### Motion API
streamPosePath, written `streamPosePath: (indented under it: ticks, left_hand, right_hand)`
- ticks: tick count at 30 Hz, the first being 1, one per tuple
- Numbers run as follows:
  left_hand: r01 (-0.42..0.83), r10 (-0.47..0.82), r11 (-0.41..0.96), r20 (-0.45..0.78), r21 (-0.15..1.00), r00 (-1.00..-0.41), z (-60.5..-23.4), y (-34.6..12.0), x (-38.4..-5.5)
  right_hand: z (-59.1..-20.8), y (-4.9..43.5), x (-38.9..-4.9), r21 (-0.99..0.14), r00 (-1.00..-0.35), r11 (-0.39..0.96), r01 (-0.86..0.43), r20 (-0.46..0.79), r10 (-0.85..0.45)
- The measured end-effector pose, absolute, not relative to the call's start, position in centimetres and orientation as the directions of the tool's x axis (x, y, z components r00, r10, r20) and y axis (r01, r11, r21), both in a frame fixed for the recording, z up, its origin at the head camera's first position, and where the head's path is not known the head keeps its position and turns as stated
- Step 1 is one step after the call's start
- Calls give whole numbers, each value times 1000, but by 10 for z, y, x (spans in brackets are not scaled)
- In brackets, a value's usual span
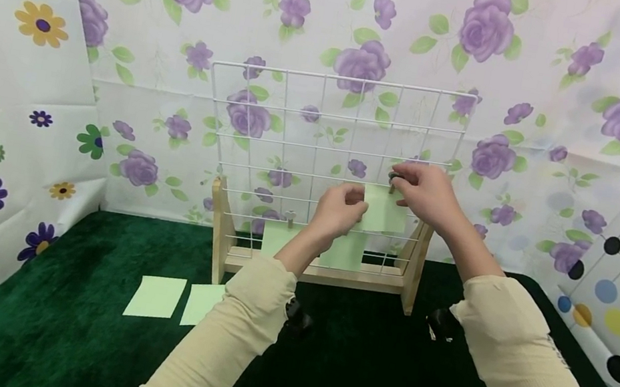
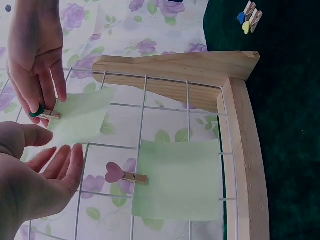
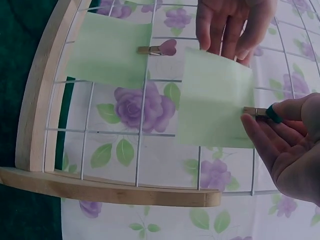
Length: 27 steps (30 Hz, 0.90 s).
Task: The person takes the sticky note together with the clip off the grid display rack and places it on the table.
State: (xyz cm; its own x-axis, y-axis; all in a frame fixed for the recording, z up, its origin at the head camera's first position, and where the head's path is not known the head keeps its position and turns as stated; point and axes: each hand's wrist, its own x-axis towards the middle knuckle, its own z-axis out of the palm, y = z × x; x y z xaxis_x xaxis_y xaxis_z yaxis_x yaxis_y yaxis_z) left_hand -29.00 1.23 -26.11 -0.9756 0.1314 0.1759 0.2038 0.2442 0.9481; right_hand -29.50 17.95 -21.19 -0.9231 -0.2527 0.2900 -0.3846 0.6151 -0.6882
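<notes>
My right hand (image 1: 428,195) pinches a wooden clothespin with a green heart (image 3: 262,113) at the top edge of a pale green paper square (image 1: 385,210). This paper lies against the white wire grid (image 1: 337,116). My left hand (image 1: 339,210) is at the paper's left edge; the left wrist view shows its thumb and fingers spread apart. Whether its fingertips touch the paper I cannot tell. Lower on the grid hang another green square (image 1: 343,251), held by a pink-heart clothespin (image 2: 122,173), and a further green square (image 1: 277,237) with a clothespin (image 1: 290,218).
The grid stands in a wooden base (image 1: 218,233) on a dark green cloth (image 1: 57,289). Two green paper squares lie at the left, one whole (image 1: 156,296), one partly behind my left sleeve (image 1: 201,303). Blue-heart and yellow-heart clothespins (image 2: 251,19) lie on the cloth. Flowered sheeting (image 1: 143,93) hangs behind.
</notes>
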Motion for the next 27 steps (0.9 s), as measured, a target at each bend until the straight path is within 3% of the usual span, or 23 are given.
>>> streamPosePath:
  ticks: [27]
  left_hand:
    - [302,8,399,326,866,-945,-261,30,-299]
  right_hand:
    - [-220,181,-309,-567,-875,696,-440,445,-191]
